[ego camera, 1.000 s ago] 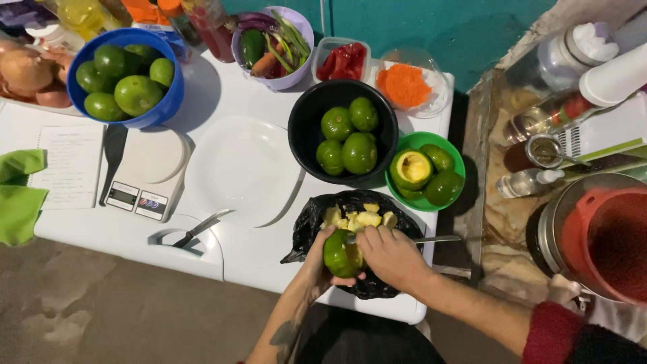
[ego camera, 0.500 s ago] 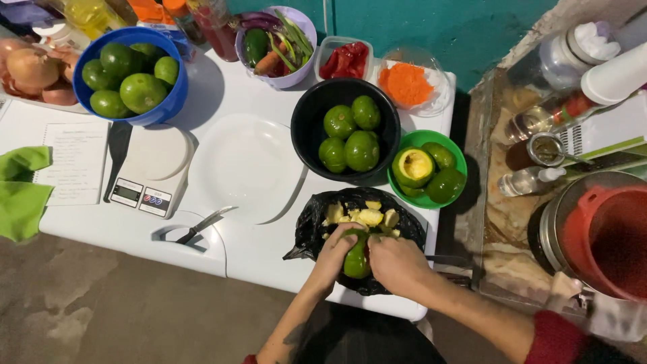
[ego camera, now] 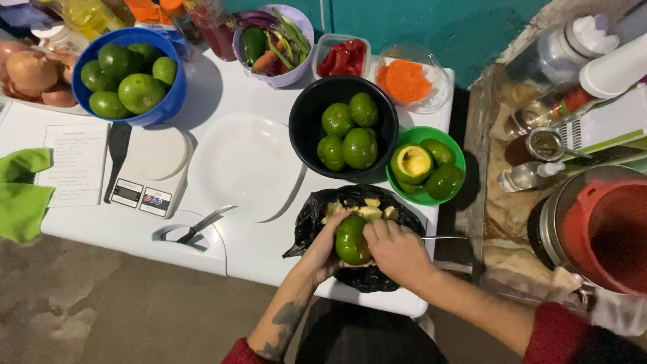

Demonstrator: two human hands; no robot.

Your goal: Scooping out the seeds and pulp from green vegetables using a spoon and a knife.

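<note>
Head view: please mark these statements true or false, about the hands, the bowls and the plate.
1. Both hands hold one green fruit over the black bag. True.
2. The black bowl is empty. False: it holds four green fruits.
3. The white plate has nothing on it. True.
4. The left hand grips the kitchen scale. False: it is on the fruit, as is the right hand.
5. The green bowl holds a hollowed fruit. True.

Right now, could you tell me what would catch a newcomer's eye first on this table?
At the near edge, the left hand and right hand grip a round green fruit over a black plastic bag of pale scraps. Behind it sits a black bowl of green fruit; far left, a blue bowl holds more.
</note>
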